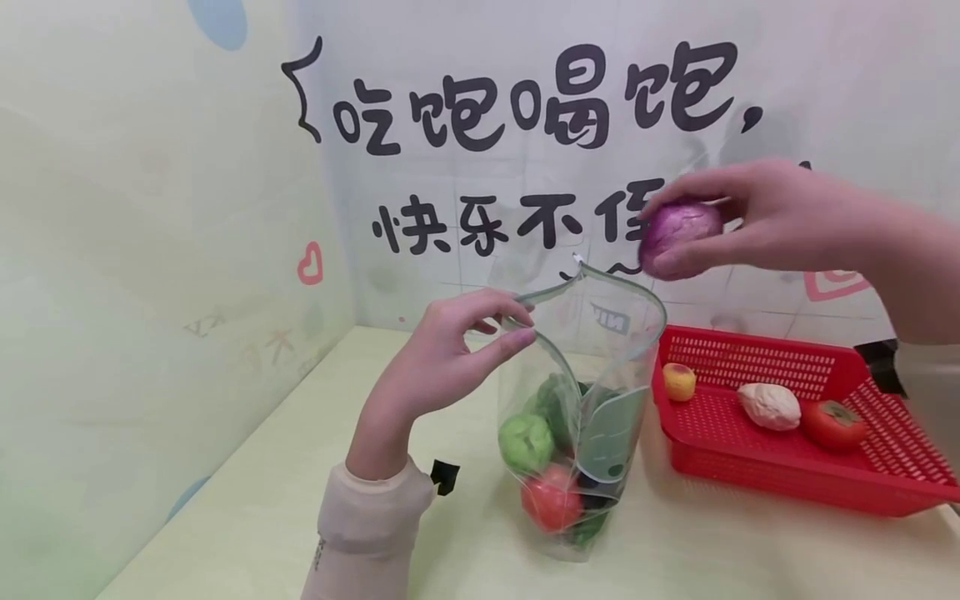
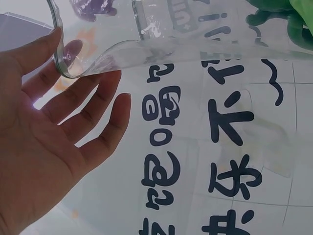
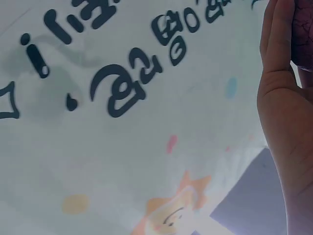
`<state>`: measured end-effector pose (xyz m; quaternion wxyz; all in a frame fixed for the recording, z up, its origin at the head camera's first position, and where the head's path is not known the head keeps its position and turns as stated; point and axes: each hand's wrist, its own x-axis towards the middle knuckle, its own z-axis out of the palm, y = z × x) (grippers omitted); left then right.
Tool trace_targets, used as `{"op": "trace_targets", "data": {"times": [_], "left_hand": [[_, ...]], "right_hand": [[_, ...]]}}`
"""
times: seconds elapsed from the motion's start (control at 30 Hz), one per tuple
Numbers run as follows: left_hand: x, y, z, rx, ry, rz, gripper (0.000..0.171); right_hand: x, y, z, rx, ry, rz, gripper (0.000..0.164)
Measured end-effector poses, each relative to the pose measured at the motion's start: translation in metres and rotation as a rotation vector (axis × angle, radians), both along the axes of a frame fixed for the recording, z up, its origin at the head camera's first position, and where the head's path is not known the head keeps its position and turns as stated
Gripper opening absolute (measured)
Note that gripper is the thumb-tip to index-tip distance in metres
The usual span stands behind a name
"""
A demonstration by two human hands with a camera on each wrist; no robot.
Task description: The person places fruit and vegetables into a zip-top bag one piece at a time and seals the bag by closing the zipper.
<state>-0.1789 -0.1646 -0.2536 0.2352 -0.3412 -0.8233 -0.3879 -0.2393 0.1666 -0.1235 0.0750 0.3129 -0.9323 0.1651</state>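
The printed wall (image 1: 465, 50) rose behind the clear bag (image 1: 600, 442), and the pale bench (image 1: 255, 500) spread out beneath it. The red basket (image 1: 787, 485) sat just to the right of the bag, which stood upright with its mouth parted at the top. At the bag's left rim, the left hand (image 1: 461, 350) pinched the edge between thumb and fingertips, the other fingers loosely bent and spread. Above the bag and slightly to its right, the right hand (image 1: 780, 217) had its fingers and thumb closed round a purple onion (image 1: 678, 233), not yet inside. Low in the bag lay a red tomato (image 1: 553, 498) and, above it, a round green vegetable (image 1: 525, 442), beside darker green things hard to make out. To the bag's right, the basket held an orange-red fruit (image 1: 834, 425), a pale lumpy piece (image 1: 770, 406) and, nearest the bag, a small yellow fruit (image 1: 679, 382). The step in hand looked like loading produce into the bag; the next move seemed to call for keeping that rim spread, bringing the onion left over the opening and lowering it before letting go.
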Motion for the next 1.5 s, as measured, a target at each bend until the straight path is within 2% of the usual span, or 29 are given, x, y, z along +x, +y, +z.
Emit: {"op": "trace_targets", "data": {"times": [0.17, 0.37, 0.47, 0.6, 0.77, 0.93, 1.03, 1.13, 1.2, 1.37, 1.5], "left_hand": [[0.001, 0.001, 0.000, -0.003, -0.004, 0.001, 0.010], [0.001, 0.000, -0.002, 0.003, -0.012, -0.003, 0.010], [0.000, 0.000, -0.002, 0.005, -0.010, -0.006, 0.010], [-0.001, 0.001, -0.001, -0.001, 0.000, -0.008, 0.010], [-0.001, 0.000, 0.000, -0.003, -0.002, -0.006, 0.010], [0.001, 0.000, 0.000, -0.001, -0.007, -0.002, 0.010], [0.000, 0.000, 0.000, -0.002, -0.005, 0.000, 0.010], [0.000, -0.001, -0.001, -0.004, -0.004, 0.002, 0.010], [0.000, -0.001, -0.001, -0.003, -0.004, 0.003, 0.010], [0.000, -0.002, -0.002, -0.001, 0.000, 0.004, 0.010], [-0.001, -0.002, -0.002, 0.000, 0.002, 0.004, 0.010]], "right_hand": [[0.028, -0.039, -0.009, 0.103, 0.013, 0.158, 0.055], [0.035, -0.066, -0.029, 0.252, -0.052, 0.280, 0.049], [0.034, -0.070, -0.033, 0.297, -0.057, 0.310, 0.048], [0.032, -0.070, -0.034, 0.308, -0.047, 0.302, 0.046], [0.025, -0.065, -0.034, 0.256, 0.036, 0.277, 0.038], [0.009, -0.055, -0.033, 0.151, 0.195, 0.237, 0.028], [-0.007, -0.047, -0.036, 0.067, 0.309, 0.202, 0.023], [-0.025, -0.037, -0.041, 0.008, 0.368, 0.154, 0.021], [-0.039, -0.029, -0.046, 0.012, 0.364, 0.120, 0.019], [-0.073, -0.004, -0.063, 0.135, 0.308, 0.027, 0.012], [-0.099, 0.023, -0.082, 0.207, 0.184, -0.031, 0.008]]}}
